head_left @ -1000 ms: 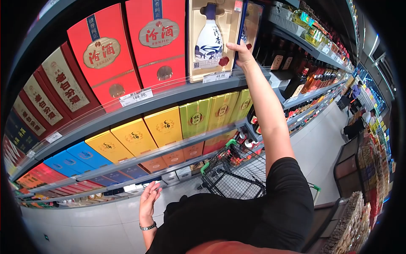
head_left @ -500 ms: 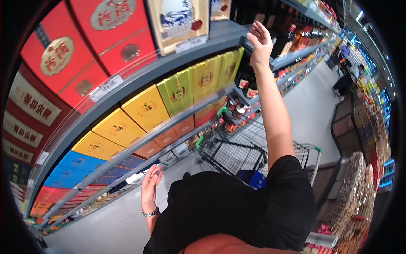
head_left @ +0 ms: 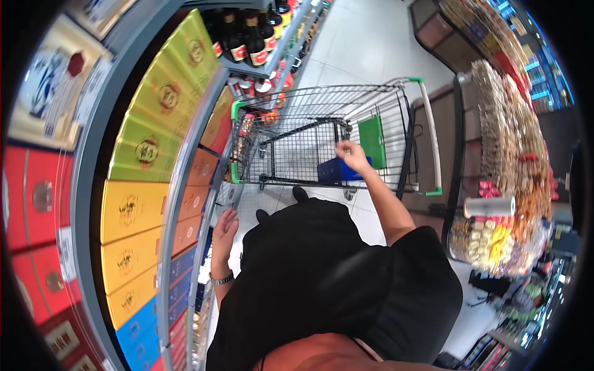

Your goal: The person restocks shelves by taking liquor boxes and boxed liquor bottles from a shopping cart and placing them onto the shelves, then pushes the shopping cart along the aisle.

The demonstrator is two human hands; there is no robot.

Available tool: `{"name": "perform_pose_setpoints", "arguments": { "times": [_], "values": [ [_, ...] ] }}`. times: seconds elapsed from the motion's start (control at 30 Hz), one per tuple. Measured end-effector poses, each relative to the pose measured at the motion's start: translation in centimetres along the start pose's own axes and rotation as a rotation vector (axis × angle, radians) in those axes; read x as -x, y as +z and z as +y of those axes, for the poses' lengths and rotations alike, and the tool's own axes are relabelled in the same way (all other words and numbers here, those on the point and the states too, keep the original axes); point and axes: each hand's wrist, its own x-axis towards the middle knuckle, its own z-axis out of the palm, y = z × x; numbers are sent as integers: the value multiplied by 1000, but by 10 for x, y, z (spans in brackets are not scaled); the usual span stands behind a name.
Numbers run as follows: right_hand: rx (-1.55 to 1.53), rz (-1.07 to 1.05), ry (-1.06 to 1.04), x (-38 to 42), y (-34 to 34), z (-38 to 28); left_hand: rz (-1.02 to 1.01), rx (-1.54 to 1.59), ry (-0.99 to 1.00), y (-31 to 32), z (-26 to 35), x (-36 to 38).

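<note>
Blue box [head_left: 338,170] sits inside the shopping cart [head_left: 322,139], low against the near wall of the basket, just left of the green child-seat flap [head_left: 372,140] at about 1 o'clock from your chest. Your right hand [head_left: 351,154] is over the cart's near rim with its fingers curled down onto the top of that box; it looks like you are touching or lightly gripping it, but I cannot tell whether the fingers are really closed around it. Your left hand [head_left: 224,227] hangs open and empty at about 10 o'clock, palm toward the shelving, holding nothing.

My judgement: the box is already in the basket, so the placing is nearly done; what remains is to let go and bring the right arm back out over the rim.

Mind the edges. The cart's wire wall and the green-capped handle [head_left: 429,136] lie right under and to the right of your forearm, so lift before you pull back. At 9 to 11 o'clock the shelf rails [head_left: 185,204] run close beside your left hand, with yellow boxes [head_left: 129,210] and green boxes [head_left: 148,148] behind them. At 3 o'clock a display of packaged goods [head_left: 501,204] stands near. Open floor [head_left: 365,43] lies at 12 o'clock beyond the cart.
</note>
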Motion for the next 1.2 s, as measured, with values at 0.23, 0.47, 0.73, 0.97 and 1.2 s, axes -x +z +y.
{"name": "perform_pose_setpoints", "arguments": {
  "times": [0.23,0.47,0.73,0.97,1.2],
  "values": [
    [636,-36,181,125,-13,78,-175,-241,-162,-19,-60,-98],
    [503,-8,316,122,-10,74,-317,-668,-79,13,-74,-169],
    [661,-102,199,76,-34,99,-320,-1277,46,96,-78,-168],
    [1012,-544,57,22,-18,93,-177,-1371,-82,128,-78,-159],
    [1113,-567,2,1,-1,100,-26,-1418,-168,162,-67,-153]
  ]
}}
